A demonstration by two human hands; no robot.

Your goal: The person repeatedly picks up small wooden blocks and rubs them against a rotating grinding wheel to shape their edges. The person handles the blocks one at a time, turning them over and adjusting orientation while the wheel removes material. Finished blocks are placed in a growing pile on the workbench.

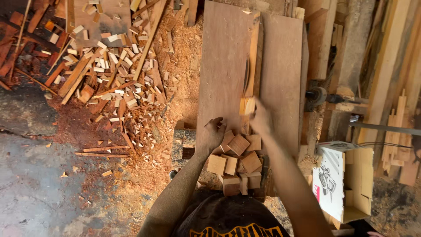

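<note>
One small wooden block (247,105) sits in the right hand (262,119), fingers pinched on its near right side, right at the near end of the long wooden rail (254,57) standing on the table (223,66). Pale, squarish, cut clean — it looks light and rigid, dry wood with a bit of grip to it, nothing fragile; taking it by two opposite flat faces seems the sure way. Hard to call a long axis on something so nearly square; its broad face looks up at the camera, edges roughly in line with the rail, which runs near to far.

Left hand (213,134) now — curled loosely, fingertips down on the table at the far left edge of the pile of blocks (237,164), resting on it more than gripping; I can't tell whether anything is closed inside those fingers. The pile crowds the near edge, blocks tipped every which way.

Further out: a cardboard box (344,180) near right, stacked planks (386,66) far right, and off to the left, offcuts (105,66) and sawdust strewn over the floor (35,175).
</note>
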